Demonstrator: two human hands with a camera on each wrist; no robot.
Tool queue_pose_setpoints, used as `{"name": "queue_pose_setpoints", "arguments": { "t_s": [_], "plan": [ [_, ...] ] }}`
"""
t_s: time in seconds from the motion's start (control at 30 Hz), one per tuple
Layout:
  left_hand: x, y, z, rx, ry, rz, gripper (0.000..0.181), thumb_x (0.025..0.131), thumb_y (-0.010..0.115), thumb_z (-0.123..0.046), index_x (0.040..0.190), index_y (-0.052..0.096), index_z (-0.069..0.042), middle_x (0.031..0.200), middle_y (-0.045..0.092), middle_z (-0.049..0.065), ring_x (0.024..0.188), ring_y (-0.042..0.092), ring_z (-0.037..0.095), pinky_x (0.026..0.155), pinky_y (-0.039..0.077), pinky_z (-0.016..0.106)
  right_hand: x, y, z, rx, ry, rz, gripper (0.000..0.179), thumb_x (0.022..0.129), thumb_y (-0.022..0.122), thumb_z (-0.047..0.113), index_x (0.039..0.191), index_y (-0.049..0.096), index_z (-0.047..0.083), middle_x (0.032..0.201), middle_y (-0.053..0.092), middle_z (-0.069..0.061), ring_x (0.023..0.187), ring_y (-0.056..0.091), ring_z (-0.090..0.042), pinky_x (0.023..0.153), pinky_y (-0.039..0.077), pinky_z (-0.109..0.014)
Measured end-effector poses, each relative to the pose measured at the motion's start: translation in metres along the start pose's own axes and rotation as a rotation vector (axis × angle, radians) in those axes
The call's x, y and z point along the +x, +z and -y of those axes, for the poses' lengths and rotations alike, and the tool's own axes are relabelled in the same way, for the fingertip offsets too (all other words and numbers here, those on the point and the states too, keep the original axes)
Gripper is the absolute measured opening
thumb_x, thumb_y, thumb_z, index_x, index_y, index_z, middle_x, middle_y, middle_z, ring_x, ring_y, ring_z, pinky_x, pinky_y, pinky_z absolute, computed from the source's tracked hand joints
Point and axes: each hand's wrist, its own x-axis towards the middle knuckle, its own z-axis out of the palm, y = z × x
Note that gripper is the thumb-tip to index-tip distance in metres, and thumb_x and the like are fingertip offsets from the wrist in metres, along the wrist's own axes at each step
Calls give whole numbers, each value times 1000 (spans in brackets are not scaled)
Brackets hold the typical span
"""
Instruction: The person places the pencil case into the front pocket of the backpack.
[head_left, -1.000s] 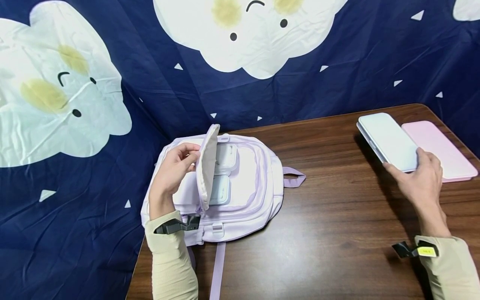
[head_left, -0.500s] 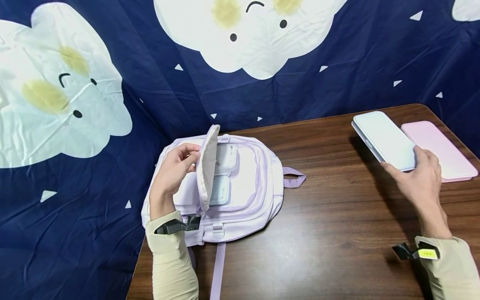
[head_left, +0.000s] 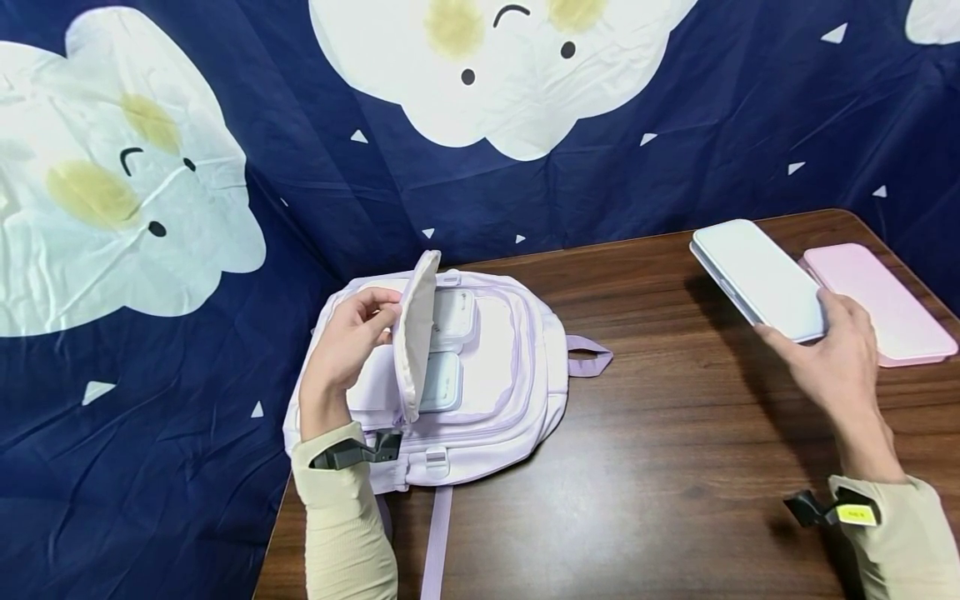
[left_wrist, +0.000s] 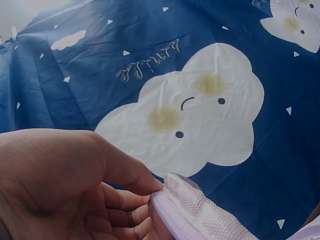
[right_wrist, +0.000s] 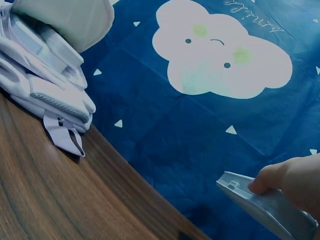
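Observation:
A white and lilac backpack (head_left: pixel 540 400) lies on the table at centre left, its front pocket open. My left hand (head_left: pixel 345 342) pinches the edge of the raised pocket flap (head_left: pixel 415 342) between thumb and fingers; the left wrist view shows the flap's edge (left_wrist: pixel 190 210) at the fingertips. Under the flap sit a clear-white case (head_left: pixel 453 315) and a pale blue case (head_left: pixel 442 382). At the right, my right hand (head_left: pixel 840 350) grips the near end of a long pale blue box (head_left: pixel 761 279), which is tilted above the table and casts a shadow. A latch shows on its side in the right wrist view.
A pink box (head_left: pixel 885 304) lies flat at the table's right edge, beside the pale blue box. The backpack's purple top loop (head_left: pixel 588 356) points right, and a strap (head_left: pixel 437 542) runs toward the near edge. A blue cloud-print cloth (head_left: pixel 570 192) hangs behind the table (head_left: pixel 637 467).
My right hand has carried the pale blue box slightly left and toward the back, away from the pink box. The left hand and flap stay in place.

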Motion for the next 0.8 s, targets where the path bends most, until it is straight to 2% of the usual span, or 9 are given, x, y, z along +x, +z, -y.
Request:
{"name": "queue_pose_setpoints", "arguments": {
  "t_s": [0.27, 0.57, 0.8],
  "plan": [
    [-1, 0, 0, 6, -1, -6, 21, 97, 50, -6, 113, 52, 7, 83, 54, -4, 73, 52, 4, 62, 49, 17, -1, 1, 6, 28, -39, -3, 83, 79, 74, 26, 145, 33, -2, 144, 33, -31, 133, 30, -47, 107, 23, -60],
    [-1, 0, -1, 5, -3, -1, 21, 97, 49, -6, 113, 52, 7, 84, 55, -5, 73, 53, 4, 62, 49, 17, -4, 4, 17, 83, -136, -3, 81, 73, 79, 20, 140, 40, -5, 139, 40, -29, 128, 36, -46, 104, 27, -57],
    [-1, 1, -1, 4, -2, 3, 21, 97, 50, -7, 112, 52, 8, 84, 55, -4, 74, 53, 4, 62, 50, 18, -5, 5, 23, 97, -167, 6, 80, 73, 79, 19, 139, 42, -3, 138, 42, -28, 123, 39, -45, 101, 28, -47]
  ]
}}
